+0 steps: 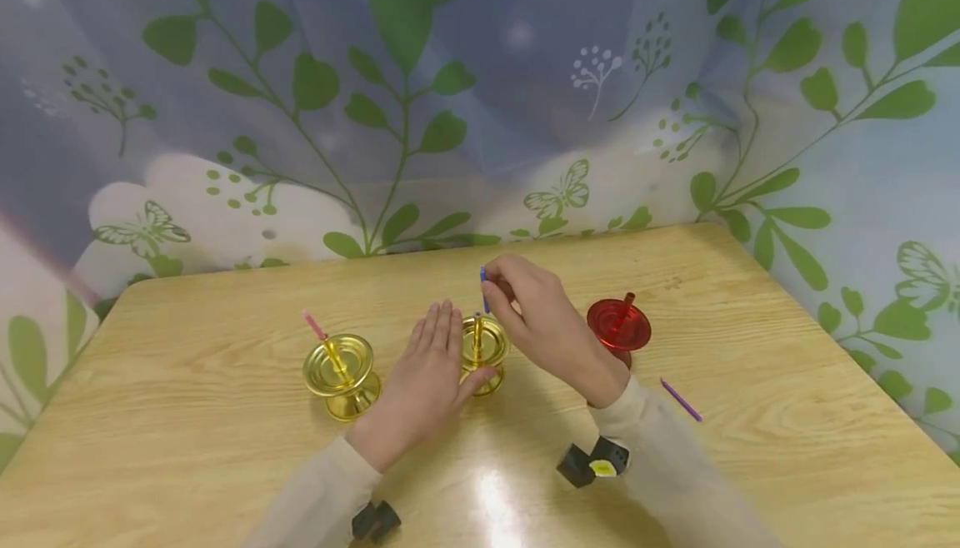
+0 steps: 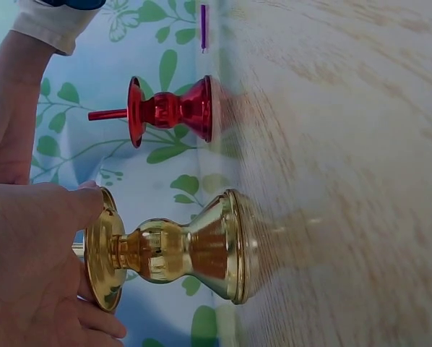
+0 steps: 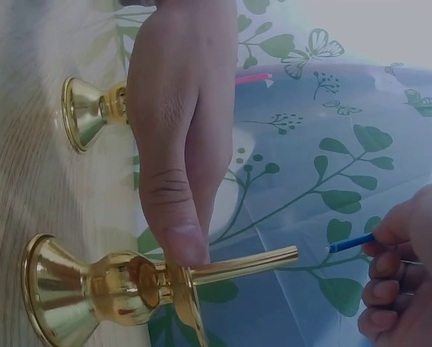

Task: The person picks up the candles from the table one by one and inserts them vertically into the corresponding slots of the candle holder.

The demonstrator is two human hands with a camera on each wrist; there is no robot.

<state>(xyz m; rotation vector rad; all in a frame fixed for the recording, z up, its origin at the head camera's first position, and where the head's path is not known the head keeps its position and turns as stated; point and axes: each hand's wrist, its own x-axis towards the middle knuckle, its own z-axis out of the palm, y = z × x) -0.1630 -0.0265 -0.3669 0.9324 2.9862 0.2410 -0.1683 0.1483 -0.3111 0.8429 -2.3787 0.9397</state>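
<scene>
Between my hands stands a gold candlestick [image 1: 493,350], upright on the table, with a thin tube rising from its dish. My left hand [image 1: 420,381] lies alongside the dish with fingers straight. Its thumb [image 3: 178,228] touches the dish rim in the right wrist view. My right hand [image 1: 543,319] pinches a thin blue candle [image 3: 352,243] between thumb and fingertips. The candle's lower end is close over the tube's open top, a small gap apart in the right wrist view. Left of my left hand, a second gold candlestick [image 1: 352,402] bears a pink candle [image 1: 315,326].
A red candlestick [image 1: 619,328] with a bare tube stands beyond my right wrist. A purple candle [image 1: 681,400] lies on the wooden table [image 1: 780,415] at the right. Behind the table hangs a leaf-patterned curtain [image 1: 480,190].
</scene>
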